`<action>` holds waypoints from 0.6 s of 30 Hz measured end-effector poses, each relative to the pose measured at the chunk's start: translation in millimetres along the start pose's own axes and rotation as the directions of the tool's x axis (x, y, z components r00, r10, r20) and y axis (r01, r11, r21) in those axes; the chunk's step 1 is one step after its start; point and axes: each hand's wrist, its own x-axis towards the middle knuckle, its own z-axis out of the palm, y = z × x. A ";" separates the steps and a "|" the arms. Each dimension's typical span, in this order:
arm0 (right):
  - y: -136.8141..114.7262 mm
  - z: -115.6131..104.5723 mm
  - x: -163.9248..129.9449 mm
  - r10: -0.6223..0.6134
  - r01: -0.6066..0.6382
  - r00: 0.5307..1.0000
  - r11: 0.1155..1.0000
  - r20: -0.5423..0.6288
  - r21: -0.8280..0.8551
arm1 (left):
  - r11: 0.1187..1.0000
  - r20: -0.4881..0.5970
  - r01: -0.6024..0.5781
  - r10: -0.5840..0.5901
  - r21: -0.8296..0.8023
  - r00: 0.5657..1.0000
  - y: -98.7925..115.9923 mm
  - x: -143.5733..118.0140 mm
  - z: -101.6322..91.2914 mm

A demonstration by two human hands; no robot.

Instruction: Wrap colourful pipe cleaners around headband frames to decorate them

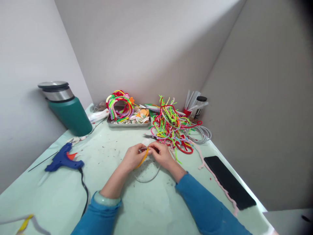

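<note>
In the middle of the table, my left hand and my right hand meet with fingertips pinched together. Between them is a thin grey hoop, its lower curve showing under the hands. A yellow-orange pipe cleaner runs from the fingertips down along my left palm. My left fingers are closed on the hoop, and my right fingers pinch at the pipe cleaner where it meets the hoop. The exact contact is partly hidden by the fingers. Just beyond the hands lie scissors, partly under coloured pipe cleaners.
A blue glue gun with a black cord and a green bottle are at left. Behind, a metal tray holds cut pieces and colourful hoops. At right are coiled grey hoops, a black phone-like slab and a pink strand.
</note>
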 end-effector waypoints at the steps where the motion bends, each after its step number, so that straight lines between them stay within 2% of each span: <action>1: 0.0 0.2 0.0 -0.002 0.002 1.000 1.000 -0.003 -0.005 | 1.000 -0.003 -0.009 0.009 0.007 1.000 0.5 0.3 -0.3; 6: -1.1 0.5 -0.1 -0.011 0.011 1.000 1.000 -0.002 -0.008 | 0.998 -0.005 0.009 -0.009 0.065 1.000 2.6 0.7 -1.9; 10: -1.3 0.4 -0.7 -0.013 0.013 1.000 1.000 0.003 -0.016 | 0.999 0.003 0.041 -0.041 -0.017 0.999 4.3 -0.9 -2.0; 15: -0.1 1.6 -1.5 -0.028 0.028 1.000 0.999 0.000 -0.037 | 0.986 -0.007 0.154 -0.155 -0.070 0.988 8.1 -1.6 -2.9; 18: 1.1 2.5 -1.9 -0.041 0.041 0.999 0.998 0.008 -0.055 | 0.995 -0.031 0.095 -0.095 -0.006 0.995 8.4 -1.0 -3.7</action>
